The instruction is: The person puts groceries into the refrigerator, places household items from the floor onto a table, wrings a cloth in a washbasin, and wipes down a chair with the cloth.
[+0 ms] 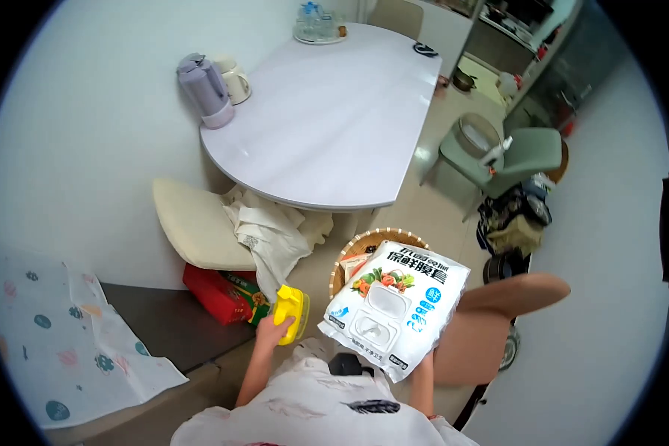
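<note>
White walls (119, 141) and a pale counter (334, 141) are seen in the head view, with a purple thermos (204, 89) and a cream jug (236, 82) set near the counter's wall-side edge. Below it, a cream chair (197, 227) is draped with a white cloth (275, 241); a red box (215, 293) is noted under the seat. Of the two hands, the left hand (276, 328) is curled around a yellow item (291, 303), which is held upright beside the lap, apart from the packet. A large white packet (394, 305), printed with vegetables, is held tilted at the person's front, partly covering a wicker basket (379, 236). Its lower right edge is met by the right hand (426, 363); the fingers are hidden beneath, so how tightly they are closed cannot be told. For good handling, the packet is judged best supported from below with spread fingers, since its soft film may sag or slip if only pinched at one edge. The yellow item should be gripped firmly without squeezing, and clearance from the basket rim should be maintained so that nothing is snagged.
</note>
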`<control>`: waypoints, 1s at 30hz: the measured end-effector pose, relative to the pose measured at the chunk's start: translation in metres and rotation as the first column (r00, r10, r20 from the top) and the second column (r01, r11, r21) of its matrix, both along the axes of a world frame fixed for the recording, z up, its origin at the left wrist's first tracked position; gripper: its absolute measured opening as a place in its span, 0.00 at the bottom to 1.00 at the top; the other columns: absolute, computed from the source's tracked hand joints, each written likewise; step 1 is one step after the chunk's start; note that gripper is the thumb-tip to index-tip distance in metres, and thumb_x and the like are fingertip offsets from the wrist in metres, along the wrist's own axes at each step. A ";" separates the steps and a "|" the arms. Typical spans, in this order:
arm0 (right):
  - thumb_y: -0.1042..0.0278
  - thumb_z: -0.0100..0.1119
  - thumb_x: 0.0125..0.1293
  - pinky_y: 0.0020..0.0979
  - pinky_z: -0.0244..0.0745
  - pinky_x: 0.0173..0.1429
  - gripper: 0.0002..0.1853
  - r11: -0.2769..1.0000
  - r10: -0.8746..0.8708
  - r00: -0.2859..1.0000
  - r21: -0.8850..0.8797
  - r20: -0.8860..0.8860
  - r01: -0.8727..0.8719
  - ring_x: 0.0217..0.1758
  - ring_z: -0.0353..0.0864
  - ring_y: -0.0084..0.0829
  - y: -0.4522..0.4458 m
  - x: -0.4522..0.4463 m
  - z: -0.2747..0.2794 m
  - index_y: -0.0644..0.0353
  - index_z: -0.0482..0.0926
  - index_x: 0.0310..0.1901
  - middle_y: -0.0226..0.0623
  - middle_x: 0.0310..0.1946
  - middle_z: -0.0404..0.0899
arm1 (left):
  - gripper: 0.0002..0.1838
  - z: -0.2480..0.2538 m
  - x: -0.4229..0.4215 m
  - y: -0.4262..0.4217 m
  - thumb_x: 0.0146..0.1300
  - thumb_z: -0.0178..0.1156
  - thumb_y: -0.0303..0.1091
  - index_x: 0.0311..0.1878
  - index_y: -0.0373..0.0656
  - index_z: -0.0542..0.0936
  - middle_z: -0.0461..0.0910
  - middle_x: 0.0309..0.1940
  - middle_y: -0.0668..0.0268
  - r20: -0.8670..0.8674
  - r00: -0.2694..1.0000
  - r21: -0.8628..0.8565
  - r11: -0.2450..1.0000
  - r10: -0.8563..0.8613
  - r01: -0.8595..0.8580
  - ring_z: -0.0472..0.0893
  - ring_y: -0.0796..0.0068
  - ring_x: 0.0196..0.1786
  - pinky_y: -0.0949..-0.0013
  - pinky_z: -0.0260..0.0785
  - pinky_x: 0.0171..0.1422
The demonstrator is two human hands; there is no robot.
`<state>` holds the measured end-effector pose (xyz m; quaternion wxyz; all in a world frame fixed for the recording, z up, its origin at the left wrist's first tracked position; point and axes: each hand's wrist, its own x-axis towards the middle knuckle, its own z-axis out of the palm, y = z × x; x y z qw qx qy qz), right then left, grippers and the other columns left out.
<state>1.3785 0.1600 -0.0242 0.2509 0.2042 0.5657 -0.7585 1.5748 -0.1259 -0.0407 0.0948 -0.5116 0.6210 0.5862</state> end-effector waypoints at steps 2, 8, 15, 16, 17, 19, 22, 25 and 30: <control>0.58 0.39 0.66 0.33 0.70 0.52 0.19 0.997 0.053 0.998 -0.051 -0.036 -0.055 0.49 0.71 0.31 0.010 -0.006 -0.020 0.57 0.63 0.55 0.35 0.49 0.71 | 0.16 -0.007 0.011 0.008 0.46 0.63 0.44 0.29 0.39 0.79 0.75 0.15 0.68 -0.034 0.998 -0.030 0.998 0.050 -0.051 0.73 0.80 0.18 0.74 0.65 0.25; 0.59 0.39 0.66 0.32 0.70 0.51 0.19 0.984 0.151 0.981 -0.071 -0.122 -0.160 0.49 0.71 0.31 0.024 -0.019 -0.028 0.57 0.63 0.55 0.35 0.48 0.71 | 0.12 0.019 0.058 0.018 0.49 0.63 0.37 0.27 0.36 0.78 0.71 0.15 0.71 -0.107 0.947 -0.065 0.948 0.302 -0.310 0.67 0.84 0.16 0.77 0.59 0.21; 0.59 0.40 0.66 0.32 0.70 0.51 0.19 0.948 0.273 0.942 -0.112 -0.198 -0.298 0.48 0.72 0.31 0.034 -0.036 -0.034 0.58 0.63 0.55 0.35 0.48 0.71 | 0.08 0.072 0.112 0.103 0.50 0.60 0.32 0.27 0.36 0.76 0.69 0.14 0.72 -0.277 0.825 -0.019 0.855 0.493 -0.518 0.66 0.86 0.18 0.79 0.56 0.23; 0.59 0.40 0.65 0.32 0.70 0.51 0.19 0.941 0.289 0.935 -0.117 -0.206 -0.316 0.48 0.72 0.31 0.037 -0.041 -0.038 0.58 0.63 0.55 0.35 0.48 0.71 | 0.08 0.072 0.115 0.116 0.50 0.60 0.32 0.27 0.36 0.76 0.69 0.14 0.72 -0.288 0.815 -0.023 0.847 0.503 -0.531 0.66 0.86 0.18 0.79 0.56 0.23; 0.59 0.40 0.65 0.32 0.70 0.51 0.19 0.934 0.309 0.926 -0.114 -0.218 -0.338 0.48 0.72 0.31 0.041 -0.047 -0.042 0.58 0.63 0.55 0.35 0.48 0.71 | 0.08 0.074 0.116 0.128 0.50 0.60 0.32 0.27 0.37 0.76 0.69 0.14 0.72 -0.335 0.792 -0.008 0.839 0.510 -0.544 0.66 0.86 0.18 0.80 0.56 0.23; 0.61 0.42 0.64 0.31 0.72 0.49 0.20 0.932 0.338 0.929 -0.082 -0.152 -0.352 0.48 0.73 0.33 0.044 -0.068 -0.055 0.63 0.62 0.55 0.39 0.49 0.71 | 0.07 0.075 0.111 0.153 0.50 0.60 0.31 0.28 0.37 0.76 0.69 0.14 0.72 -0.380 0.764 0.004 0.827 0.521 -0.562 0.66 0.86 0.17 0.80 0.56 0.23; 0.61 0.47 0.61 0.34 0.75 0.43 0.23 0.924 0.357 0.904 -0.051 -0.234 -0.378 0.44 0.77 0.36 0.046 -0.088 -0.085 0.68 0.63 0.54 0.44 0.46 0.73 | 0.08 0.064 0.107 0.187 0.50 0.61 0.32 0.28 0.37 0.76 0.69 0.14 0.72 -0.347 0.777 0.000 0.829 0.525 -0.559 0.66 0.86 0.17 0.79 0.56 0.23; 0.58 0.49 0.60 0.35 0.76 0.31 0.23 0.862 0.506 0.845 0.117 -0.174 -0.492 0.33 0.79 0.34 0.043 -0.097 -0.076 0.69 0.67 0.49 0.42 0.38 0.76 | 0.07 0.061 0.099 0.234 0.50 0.60 0.32 0.28 0.38 0.75 0.68 0.14 0.72 -0.322 0.793 -0.032 0.831 0.517 -0.555 0.65 0.85 0.17 0.79 0.56 0.24; 0.55 0.51 0.58 0.29 0.76 0.26 0.22 0.716 0.680 0.732 0.261 -0.048 -0.647 0.28 0.78 0.29 0.044 -0.101 -0.070 0.67 0.70 0.44 0.41 0.32 0.77 | 0.08 0.073 0.103 0.316 0.48 0.60 0.32 0.27 0.37 0.77 0.72 0.13 0.69 -0.252 0.839 -0.175 0.830 0.482 -0.530 0.69 0.84 0.15 0.78 0.58 0.21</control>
